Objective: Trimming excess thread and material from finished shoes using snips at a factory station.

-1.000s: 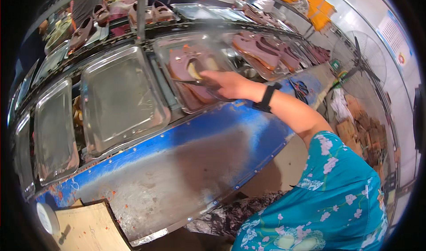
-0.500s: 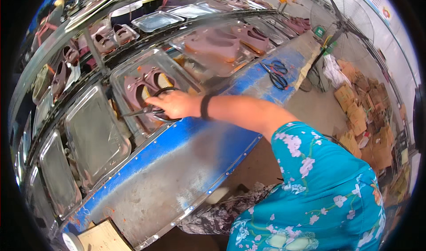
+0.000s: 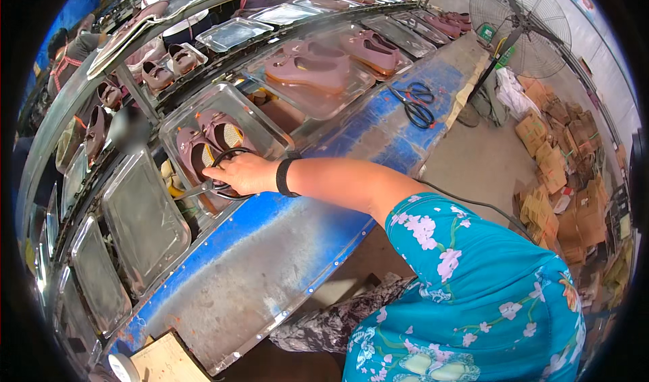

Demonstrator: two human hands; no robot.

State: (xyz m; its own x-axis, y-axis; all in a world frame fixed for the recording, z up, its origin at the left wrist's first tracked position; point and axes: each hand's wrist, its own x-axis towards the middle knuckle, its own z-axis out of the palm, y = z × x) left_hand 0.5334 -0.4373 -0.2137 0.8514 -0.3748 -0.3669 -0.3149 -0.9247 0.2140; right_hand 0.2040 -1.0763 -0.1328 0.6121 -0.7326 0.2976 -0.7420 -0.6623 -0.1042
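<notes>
My right hand (image 3: 242,173), with a black band at the wrist, reaches over the blue metal ledge (image 3: 270,213) into a shallow steel tray (image 3: 274,128). It is closed on black-handled scissors (image 3: 226,191), whose blades point left past the tray's near rim. Two brown shoes (image 3: 203,145) lie in that tray, right under my fingers. My left hand is out of sight.
Empty steel trays (image 3: 142,220) follow on the left, and trays with brown shoes (image 3: 318,71) on the right and on the upper rack. A second pair of black scissors (image 3: 416,108) lies on the ledge. A standing fan (image 3: 524,27) and heaps of cardboard (image 3: 561,179) fill the floor at right.
The tray line has slid left across the view as my head turned. My right hand stayed at the shoe tray, and the scissors now show in its grip.
</notes>
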